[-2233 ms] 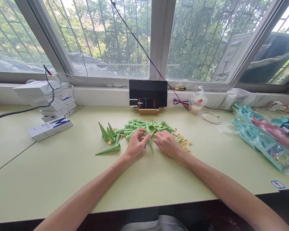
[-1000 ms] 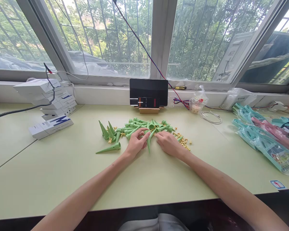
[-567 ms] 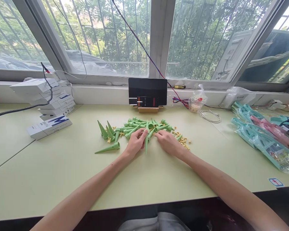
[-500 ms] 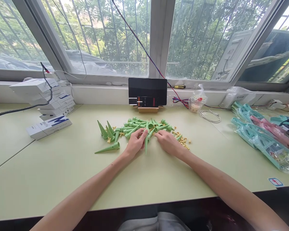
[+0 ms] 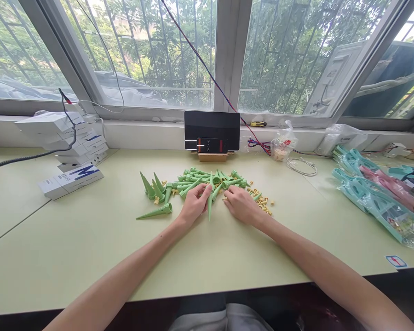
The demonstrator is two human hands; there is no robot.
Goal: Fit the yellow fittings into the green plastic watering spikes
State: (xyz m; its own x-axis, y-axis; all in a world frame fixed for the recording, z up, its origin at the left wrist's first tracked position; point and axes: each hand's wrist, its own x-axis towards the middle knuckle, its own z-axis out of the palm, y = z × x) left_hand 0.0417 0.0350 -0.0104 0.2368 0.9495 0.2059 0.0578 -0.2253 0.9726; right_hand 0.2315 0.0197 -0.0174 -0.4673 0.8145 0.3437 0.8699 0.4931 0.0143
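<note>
My left hand (image 5: 194, 203) is closed on a green plastic watering spike (image 5: 210, 205), thumb along its side and the tip toward me. Just right of it, my right hand (image 5: 241, 204) has its fingers pinched together low over the table; a small yellowish piece shows at the fingertips, too small to make out. Behind both hands lies a heap of green spikes (image 5: 193, 178). Small yellow plastic valves (image 5: 264, 206) are scattered beside my right hand, partly hidden by it. On the left stand several spikes (image 5: 158, 188), and a single spike (image 5: 155, 212) lies on its side in front of them.
A phone (image 5: 212, 145) showing a timer leans on a black panel (image 5: 212, 122) at the back. White boxes (image 5: 72, 180) are stacked on the left. Bagged teal plastic items (image 5: 376, 197) lie on the right. A white cable (image 5: 301, 167) coils near a plastic bag (image 5: 283, 143).
My right hand has moved slightly right and toward me, away from the spike, and its fingers have curled more. My left hand and the spike stay in place.
</note>
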